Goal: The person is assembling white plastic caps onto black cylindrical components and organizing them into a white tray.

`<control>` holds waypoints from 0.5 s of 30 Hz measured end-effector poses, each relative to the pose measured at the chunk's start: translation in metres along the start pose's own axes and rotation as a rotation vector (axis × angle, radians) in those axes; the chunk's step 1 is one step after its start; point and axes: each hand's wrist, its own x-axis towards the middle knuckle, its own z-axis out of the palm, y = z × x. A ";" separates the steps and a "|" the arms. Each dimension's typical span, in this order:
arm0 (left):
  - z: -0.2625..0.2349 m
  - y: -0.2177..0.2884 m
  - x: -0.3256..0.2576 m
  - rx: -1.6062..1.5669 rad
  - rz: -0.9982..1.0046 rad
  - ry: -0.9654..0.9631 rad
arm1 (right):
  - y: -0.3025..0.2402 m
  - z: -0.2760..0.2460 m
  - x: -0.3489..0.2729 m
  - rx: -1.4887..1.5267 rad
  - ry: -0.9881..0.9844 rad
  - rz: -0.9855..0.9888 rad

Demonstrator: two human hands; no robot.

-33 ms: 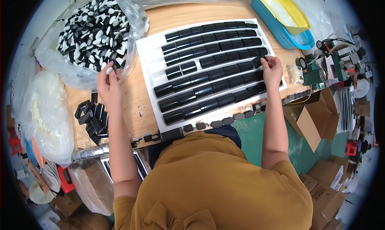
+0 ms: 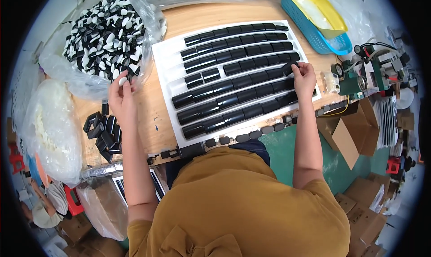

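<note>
My left hand [image 2: 120,98] is at the near edge of a clear plastic bag [image 2: 155,21] full of black and white oval pieces [image 2: 105,39]. Its fingers are closed on a white oval piece [image 2: 122,80]; dark pieces lie right beside the fingertips. On the table lies a white tray [image 2: 162,62] with several curved rows of glossy black blocks [image 2: 244,84]. One row has a gap between its blocks. At the tray's right side my right hand [image 2: 306,80] pinches a black block [image 2: 290,69] at the end of a row.
Loose black blocks [image 2: 107,136] are heaped left of the tray. A blue basket [image 2: 305,26] with a yellow basin [image 2: 336,28] stands back right, near a small green machine [image 2: 352,87]. An open cardboard box [image 2: 348,136] is below. Another person [image 2: 45,212] is at lower left.
</note>
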 end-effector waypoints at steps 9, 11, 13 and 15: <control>0.012 0.051 -0.050 -0.385 -0.359 -0.126 | -0.017 -0.009 -0.011 -0.445 0.045 -0.203; 0.011 0.054 -0.055 -0.379 -0.350 -0.132 | -0.018 -0.013 -0.016 -0.721 0.128 -0.380; 0.009 0.052 -0.060 -0.408 -0.351 -0.145 | -0.008 -0.022 -0.014 -0.578 0.045 -0.304; 0.004 0.051 -0.062 -0.453 -0.376 -0.161 | 0.008 -0.038 0.004 -0.598 0.108 -0.262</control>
